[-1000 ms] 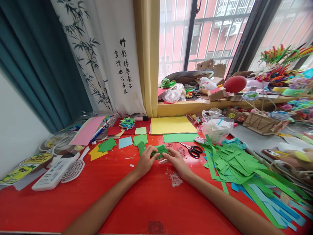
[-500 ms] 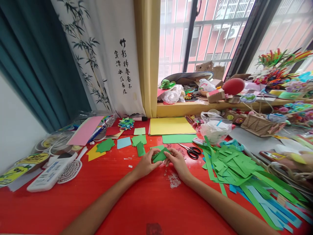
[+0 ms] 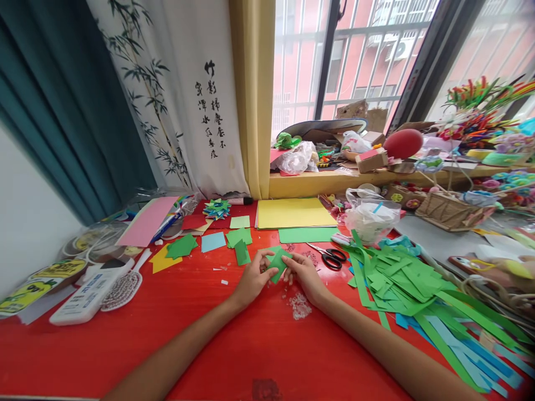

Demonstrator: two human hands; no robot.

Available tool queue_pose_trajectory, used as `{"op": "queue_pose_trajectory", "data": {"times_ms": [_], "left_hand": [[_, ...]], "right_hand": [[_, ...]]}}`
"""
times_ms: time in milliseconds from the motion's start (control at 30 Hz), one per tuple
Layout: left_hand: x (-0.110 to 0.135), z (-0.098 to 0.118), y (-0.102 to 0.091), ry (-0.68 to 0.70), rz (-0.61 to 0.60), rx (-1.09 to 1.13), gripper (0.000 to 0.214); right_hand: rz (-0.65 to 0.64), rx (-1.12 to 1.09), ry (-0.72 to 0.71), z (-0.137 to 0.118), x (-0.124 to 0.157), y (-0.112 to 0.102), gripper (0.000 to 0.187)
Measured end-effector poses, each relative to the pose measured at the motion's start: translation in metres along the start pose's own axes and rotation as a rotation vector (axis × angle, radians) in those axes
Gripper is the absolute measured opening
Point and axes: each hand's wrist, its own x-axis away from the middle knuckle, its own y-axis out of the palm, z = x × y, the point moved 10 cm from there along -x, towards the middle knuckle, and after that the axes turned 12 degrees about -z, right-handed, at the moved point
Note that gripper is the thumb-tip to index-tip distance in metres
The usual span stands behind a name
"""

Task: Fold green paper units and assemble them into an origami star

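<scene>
A small piece of green paper (image 3: pixel 277 264) is held up between my two hands, above the red table (image 3: pixel 200 334). My left hand (image 3: pixel 256 274) pinches its left side between thumb and fingers. On the right side, my right hand (image 3: pixel 304 274) grips the paper near its upper edge, the other fingers curled below. Just left of the hands lies a folded green paper strip (image 3: pixel 242 252), with a green square (image 3: pixel 239 238) behind it. Scissors with black handles (image 3: pixel 332 258) rest beyond my right hand. Small clear scraps (image 3: pixel 300 306) lie beside my right wrist.
A heap of green and blue paper strips (image 3: pixel 401 278) covers the right side. Yellow sheets (image 3: pixel 295 213) lie at the back. A hairbrush (image 3: pixel 125 287) and a white box-like item (image 3: pixel 90 295) sit at left. A plastic bag (image 3: pixel 371 217) stands behind the heap.
The green paper has been turned between my hands and now shows a larger, more upright face. Both hands still hold it at nearly the same spot. The view has shifted slightly.
</scene>
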Motion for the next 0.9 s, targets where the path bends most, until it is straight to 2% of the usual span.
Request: {"op": "queue_pose_trajectory", "data": {"times_ms": [133,333,500,733,900], "left_hand": [[-0.002,-0.004,-0.002,-0.033,-0.015,-0.033,0.030],[-0.005,-0.011,-0.008,-0.050,0.035,0.021,0.028],[-0.003,-0.013,-0.010,-0.071,0.056,0.043,0.025],[-0.002,-0.011,-0.014,-0.051,0.078,0.048,0.024],[-0.004,-0.012,-0.011,-0.047,0.055,0.055,0.022]], "right_hand": [[0.024,0.036,-0.026,-0.002,0.000,-0.003,0.025],[-0.072,0.152,-0.009,0.000,-0.001,0.010,0.027],[-0.071,0.224,-0.021,-0.002,0.001,0.011,0.026],[-0.075,0.123,0.047,0.004,0.001,0.010,0.030],[-0.047,0.130,0.018,0.004,0.000,0.006,0.028]]}}
